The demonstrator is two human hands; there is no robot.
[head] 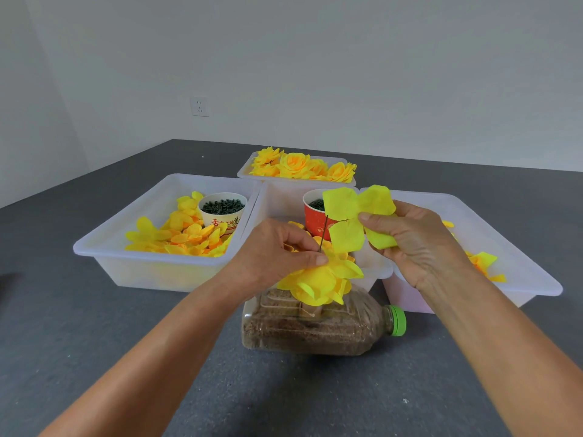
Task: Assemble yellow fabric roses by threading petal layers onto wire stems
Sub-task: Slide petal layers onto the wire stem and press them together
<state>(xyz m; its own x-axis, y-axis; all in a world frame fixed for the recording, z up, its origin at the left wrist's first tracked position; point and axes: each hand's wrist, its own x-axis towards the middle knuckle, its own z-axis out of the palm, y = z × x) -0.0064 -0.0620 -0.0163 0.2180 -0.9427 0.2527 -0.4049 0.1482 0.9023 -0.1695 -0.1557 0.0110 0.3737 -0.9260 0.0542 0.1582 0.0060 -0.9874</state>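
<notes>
A partly built yellow rose [321, 283] sits upside down on a thin dark wire stem [323, 232] that pokes up from its base. My left hand [277, 250] pinches the rose's petals right at the foot of the wire. My right hand [416, 244] pinches a flat four-lobed yellow petal layer [355, 216] and holds it just right of and above the wire tip, not touching the wire as far as I can tell.
A sand-filled plastic bottle with a green cap [315, 329] lies under the rose. Behind stand several white trays: left tray [104, 247] with petals and a cup of green pieces [223, 212], middle tray with a red cup [315, 216], right tray [530, 275], far tray [246, 171] of finished roses.
</notes>
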